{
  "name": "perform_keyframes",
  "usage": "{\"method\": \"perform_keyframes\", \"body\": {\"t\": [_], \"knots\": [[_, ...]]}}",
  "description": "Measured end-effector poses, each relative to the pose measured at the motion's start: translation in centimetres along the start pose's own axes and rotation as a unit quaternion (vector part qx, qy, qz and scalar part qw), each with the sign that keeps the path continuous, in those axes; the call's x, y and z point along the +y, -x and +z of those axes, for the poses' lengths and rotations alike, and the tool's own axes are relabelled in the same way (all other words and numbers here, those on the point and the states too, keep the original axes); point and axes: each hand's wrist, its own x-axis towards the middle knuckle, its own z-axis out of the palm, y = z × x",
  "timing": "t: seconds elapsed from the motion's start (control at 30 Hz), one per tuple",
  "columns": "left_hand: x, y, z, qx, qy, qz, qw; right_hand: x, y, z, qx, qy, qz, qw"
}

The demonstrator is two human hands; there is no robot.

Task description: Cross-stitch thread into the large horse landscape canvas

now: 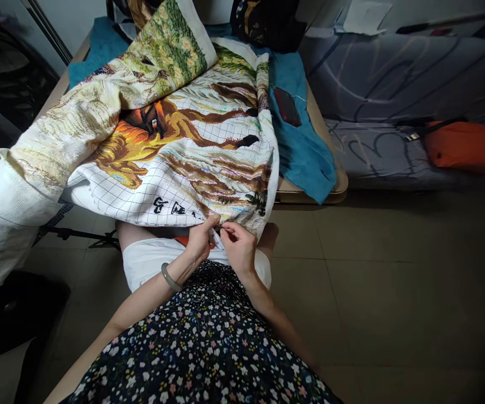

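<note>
A large cross-stitch cloth [183,151] with a gridded white ground and brown, orange and green stitched areas drapes from the table down to my lap. My left hand [200,238] pinches the cloth's near edge, fingers closed on the fabric. My right hand [238,247] is closed in a pinch right beside it at the same edge, apparently holding a thin needle too small to make out clearly. A pale bangle [170,277] sits on my left wrist. Both hands touch the cloth just above my lap.
The table [309,193] carries a teal cloth [305,151] with a dark phone [286,106] on it. A grey sofa [414,84] with an orange cushion [469,146] stands to the right. Tiled floor [393,292] lies below. Dark items sit at far left.
</note>
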Motion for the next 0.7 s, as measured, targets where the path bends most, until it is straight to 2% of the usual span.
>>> {"method": "perform_keyframes", "body": {"t": [0.43,0.6,0.7], "knots": [[0.0,0.0,0.1,0.014,0.0,0.016,1.0,-0.6,-0.5,-0.1,0.005,0.002,-0.003,1.0],[-0.2,0.1,-0.4,-0.016,0.003,0.01,1.0,-1.4,-0.8,-0.3,0.017,-0.036,0.034,0.999],[-0.3,0.1,-0.7,-0.037,0.007,0.023,0.999,-2.1,-1.2,-0.2,-0.019,0.024,0.006,0.999]]}}
